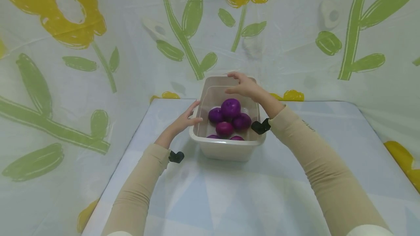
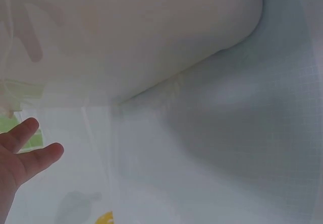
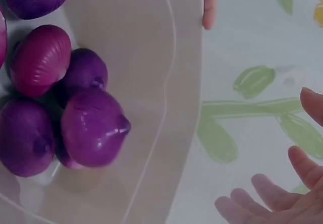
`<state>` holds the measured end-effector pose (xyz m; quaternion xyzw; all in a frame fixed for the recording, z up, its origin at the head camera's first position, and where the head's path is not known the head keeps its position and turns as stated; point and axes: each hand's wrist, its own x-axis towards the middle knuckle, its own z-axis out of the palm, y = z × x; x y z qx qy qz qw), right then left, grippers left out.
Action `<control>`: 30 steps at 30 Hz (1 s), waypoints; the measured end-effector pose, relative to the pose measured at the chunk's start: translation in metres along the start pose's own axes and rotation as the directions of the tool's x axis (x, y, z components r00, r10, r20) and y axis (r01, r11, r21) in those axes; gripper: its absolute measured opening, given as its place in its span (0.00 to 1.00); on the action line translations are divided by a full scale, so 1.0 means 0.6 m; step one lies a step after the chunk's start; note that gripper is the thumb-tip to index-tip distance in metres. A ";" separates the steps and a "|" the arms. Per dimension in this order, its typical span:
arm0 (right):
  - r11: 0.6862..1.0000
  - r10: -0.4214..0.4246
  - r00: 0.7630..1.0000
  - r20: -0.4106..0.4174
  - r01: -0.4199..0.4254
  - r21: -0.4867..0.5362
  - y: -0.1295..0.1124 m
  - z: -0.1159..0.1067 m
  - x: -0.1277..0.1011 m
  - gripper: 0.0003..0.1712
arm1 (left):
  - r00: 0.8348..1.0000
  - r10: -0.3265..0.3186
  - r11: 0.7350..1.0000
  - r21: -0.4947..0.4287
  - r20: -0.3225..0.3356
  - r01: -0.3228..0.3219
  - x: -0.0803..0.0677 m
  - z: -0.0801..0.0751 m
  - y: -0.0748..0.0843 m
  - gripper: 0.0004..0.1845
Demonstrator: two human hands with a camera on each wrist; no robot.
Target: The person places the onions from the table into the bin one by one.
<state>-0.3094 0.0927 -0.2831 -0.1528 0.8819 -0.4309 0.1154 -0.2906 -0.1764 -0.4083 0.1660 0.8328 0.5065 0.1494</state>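
Sleeves of beige cloth run up from the near edge of the table (image 1: 229, 199), one on each arm, with a small black clip at each wrist. Past them sits a pale tub (image 1: 226, 148), about mid-table and toward the far side, holding a heap of purple onions (image 1: 230, 107). At the tub's left wall, the left hand (image 1: 185, 119) lies with fingers straight and relaxed, fingertips at the rim; whether they touch it I cannot tell. Farther back, the right hand (image 1: 244, 86) hovers over the tub's far end, fingers spread loosely, gripping nothing. Behind the table hangs a white sheet (image 1: 295, 39) printed with yellow flowers and green stems.
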 end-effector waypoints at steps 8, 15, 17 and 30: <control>1.000 0.026 0.999 -0.041 -0.026 0.017 0.014 -0.028 -0.020 0.38 | 1.000 -0.005 1.000 0.022 -0.007 0.005 -0.002 -0.002 0.003 0.41; 0.999 -0.016 0.989 -0.145 0.010 -0.045 0.044 -0.072 -0.066 0.40 | 0.999 0.030 0.989 0.143 0.010 -0.031 -0.004 -0.014 0.007 0.43; 0.998 -0.028 0.983 -0.180 0.016 -0.067 0.053 -0.086 -0.087 0.41 | 0.999 0.035 0.983 0.179 0.006 -0.035 -0.010 -0.018 0.011 0.44; 0.942 -0.264 0.918 -0.296 0.180 -0.284 0.147 -0.111 -0.211 0.37 | 0.982 0.143 0.802 0.596 -0.126 -0.040 -0.089 -0.055 0.026 0.46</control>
